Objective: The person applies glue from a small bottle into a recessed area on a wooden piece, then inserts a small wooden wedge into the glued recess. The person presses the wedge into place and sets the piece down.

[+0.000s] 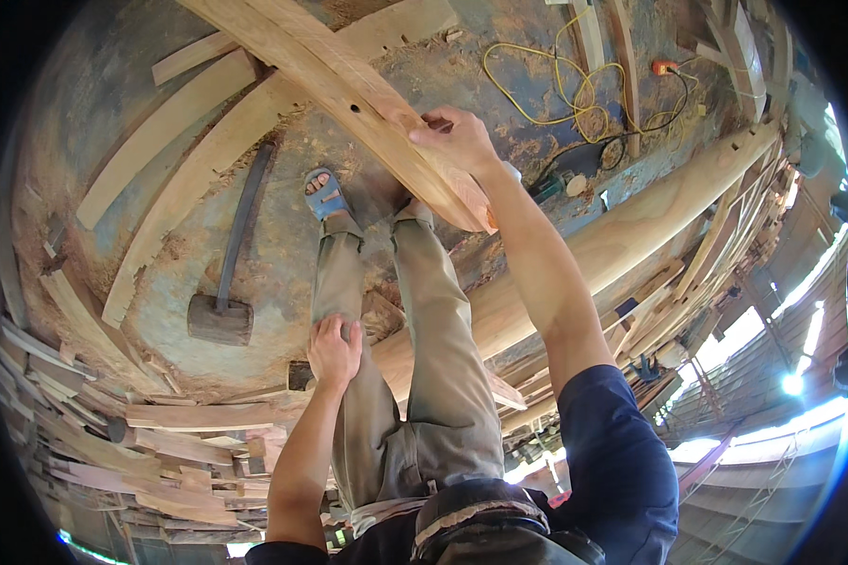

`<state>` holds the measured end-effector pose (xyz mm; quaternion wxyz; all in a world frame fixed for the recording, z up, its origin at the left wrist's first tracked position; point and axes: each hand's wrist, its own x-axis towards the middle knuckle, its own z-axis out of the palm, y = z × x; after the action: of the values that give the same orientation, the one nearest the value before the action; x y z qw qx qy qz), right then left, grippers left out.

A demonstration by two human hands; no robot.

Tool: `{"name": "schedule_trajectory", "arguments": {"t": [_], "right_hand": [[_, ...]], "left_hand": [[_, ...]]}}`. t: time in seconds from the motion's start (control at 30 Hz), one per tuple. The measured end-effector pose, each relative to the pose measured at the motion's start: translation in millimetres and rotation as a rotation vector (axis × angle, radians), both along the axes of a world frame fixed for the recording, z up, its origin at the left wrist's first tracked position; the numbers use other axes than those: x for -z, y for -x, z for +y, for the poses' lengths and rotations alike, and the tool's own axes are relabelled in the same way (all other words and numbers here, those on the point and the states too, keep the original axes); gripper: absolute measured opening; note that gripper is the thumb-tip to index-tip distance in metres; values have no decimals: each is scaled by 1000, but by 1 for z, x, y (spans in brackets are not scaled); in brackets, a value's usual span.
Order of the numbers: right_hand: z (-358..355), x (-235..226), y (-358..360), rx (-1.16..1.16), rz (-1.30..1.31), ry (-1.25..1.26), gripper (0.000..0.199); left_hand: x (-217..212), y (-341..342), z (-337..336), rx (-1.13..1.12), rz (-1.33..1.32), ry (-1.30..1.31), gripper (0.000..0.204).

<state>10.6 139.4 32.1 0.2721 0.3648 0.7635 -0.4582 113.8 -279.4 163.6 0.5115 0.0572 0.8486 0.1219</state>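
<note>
A long squared wooden beam [349, 71] slants from the top edge down to an end between my lower legs and my right arm. One dark hole shows in its face. My right hand [457, 139] is closed on the beam's right edge, thumb and curled fingers against the wood. My left hand [334, 350] rests on my left knee, its fingers laid over the trouser cloth and holding nothing. On the floor to the left of my sandalled foot lies a wooden mallet [220, 320] with a long dark handle.
Curved timber pieces [170, 132] lie on the dusty floor at left. A long rounded log [622, 240] crosses behind my legs to the right. A yellow cord [546, 121] loops at the upper right, near a green power tool [548, 186]. Stacked boards [184, 485] fill the lower left.
</note>
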Motion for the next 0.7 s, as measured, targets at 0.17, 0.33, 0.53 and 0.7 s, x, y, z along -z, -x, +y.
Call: {"name": "schedule_trajectory", "arguments": {"t": [0.17,0.33,0.53,0.7], "right_hand": [[44,-18,-70,17,44,33,55],[79,29,-240,665,-194,-2,44],[74,140,-395,483,-653,-131,50],[74,234,-372,1078,-34,-52,99]], "left_hand": [[0,-30,13,-7,-3,16,28],[4,-73,30,90,40,40,27],[12,-112,43,153,59,10,25],[10,-116,41,88,29,59,26]]}}
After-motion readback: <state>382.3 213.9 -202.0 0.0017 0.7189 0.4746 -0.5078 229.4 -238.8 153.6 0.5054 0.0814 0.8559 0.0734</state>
